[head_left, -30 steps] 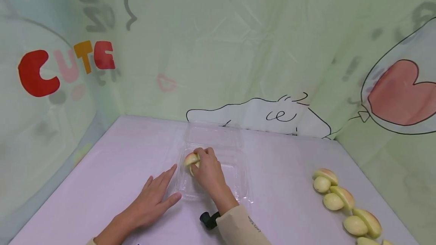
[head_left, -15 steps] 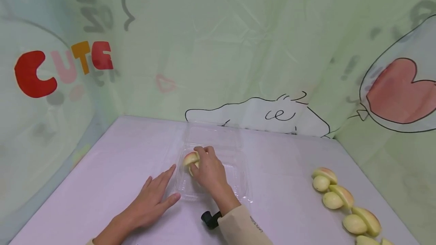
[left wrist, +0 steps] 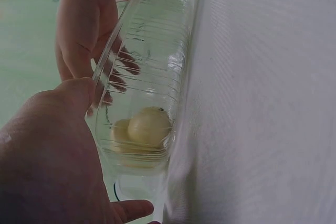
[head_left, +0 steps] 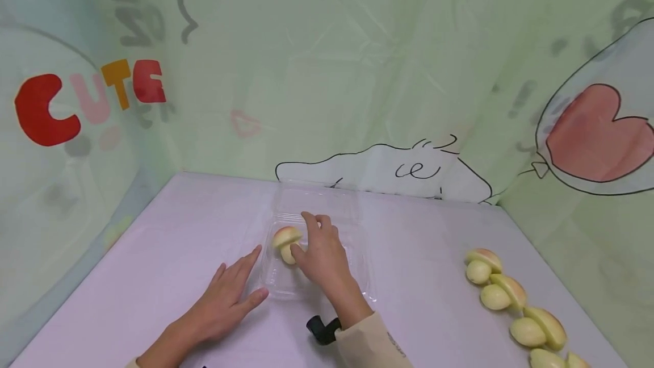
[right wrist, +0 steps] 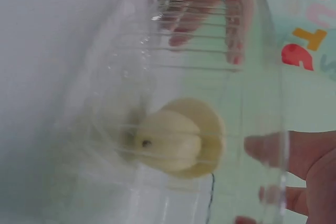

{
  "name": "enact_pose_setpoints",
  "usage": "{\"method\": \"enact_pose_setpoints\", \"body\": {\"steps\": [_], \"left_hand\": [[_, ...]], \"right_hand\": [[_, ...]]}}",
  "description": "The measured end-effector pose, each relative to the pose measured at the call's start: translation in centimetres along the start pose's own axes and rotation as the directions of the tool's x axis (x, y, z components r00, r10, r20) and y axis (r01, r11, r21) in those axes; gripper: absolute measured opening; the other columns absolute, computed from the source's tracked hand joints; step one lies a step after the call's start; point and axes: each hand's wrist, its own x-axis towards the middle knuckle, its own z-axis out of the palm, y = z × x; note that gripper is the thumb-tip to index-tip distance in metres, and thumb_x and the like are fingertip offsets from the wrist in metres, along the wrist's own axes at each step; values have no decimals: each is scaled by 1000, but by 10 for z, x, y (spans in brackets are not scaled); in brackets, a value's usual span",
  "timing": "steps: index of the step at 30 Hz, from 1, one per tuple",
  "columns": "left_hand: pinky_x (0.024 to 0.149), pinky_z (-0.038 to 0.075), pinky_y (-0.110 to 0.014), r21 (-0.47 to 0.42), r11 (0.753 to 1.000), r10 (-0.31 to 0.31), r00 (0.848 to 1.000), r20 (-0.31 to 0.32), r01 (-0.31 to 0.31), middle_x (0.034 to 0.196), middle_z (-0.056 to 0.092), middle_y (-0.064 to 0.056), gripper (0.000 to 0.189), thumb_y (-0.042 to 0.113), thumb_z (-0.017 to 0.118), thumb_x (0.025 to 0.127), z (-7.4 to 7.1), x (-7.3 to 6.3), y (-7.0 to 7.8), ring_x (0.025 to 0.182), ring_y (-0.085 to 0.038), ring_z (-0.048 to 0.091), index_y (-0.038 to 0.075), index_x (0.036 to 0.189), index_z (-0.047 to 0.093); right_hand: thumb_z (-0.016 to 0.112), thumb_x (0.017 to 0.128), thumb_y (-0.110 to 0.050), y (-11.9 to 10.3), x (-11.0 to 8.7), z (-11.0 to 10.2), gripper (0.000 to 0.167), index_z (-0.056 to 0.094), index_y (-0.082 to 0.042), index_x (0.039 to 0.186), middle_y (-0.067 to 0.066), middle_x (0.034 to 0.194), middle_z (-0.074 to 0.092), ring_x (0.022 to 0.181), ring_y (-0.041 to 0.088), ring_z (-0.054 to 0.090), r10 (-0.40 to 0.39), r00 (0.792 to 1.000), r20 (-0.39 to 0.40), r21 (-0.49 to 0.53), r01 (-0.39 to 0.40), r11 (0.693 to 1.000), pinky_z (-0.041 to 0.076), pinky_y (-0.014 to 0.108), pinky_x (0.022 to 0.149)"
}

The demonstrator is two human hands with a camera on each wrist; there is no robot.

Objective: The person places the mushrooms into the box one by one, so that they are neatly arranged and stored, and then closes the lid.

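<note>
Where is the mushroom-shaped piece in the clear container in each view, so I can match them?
Head: mushroom-shaped piece just left of centre, in the lower half.
Left wrist: mushroom-shaped piece below and left of centre, seen through the wall of the clear container.
Right wrist: mushroom-shaped piece just below centre, again through clear plastic.
Shared landmark: the clear container around it.
</note>
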Motion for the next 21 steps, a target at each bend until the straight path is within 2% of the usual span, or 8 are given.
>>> {"method": "enact_pose_setpoints", "body": {"steps": [12,21], "left_hand": [[118,19,-73,-7,1000,-1,1000,-3,1,163,43,-9,74,48,54,105,0,0,0,148,-41,42,20,166,23],[117,18,-74,-8,1000,3,1000,-1,-3,164,41,-12,74,46,54,105,3,0,-2,148,-43,41,20,167,22]], "right_hand": [[75,92,-19,11,-6,-16,58,56,-9,145,21,142,52,128,44,54,-16,992,-125,7,17,1000,58,52,76],[76,92,-15,17,-9,-25,51,61,-8,140,19,136,58,124,41,58,-52,972,-228,28,60,998,58,53,87]]}}
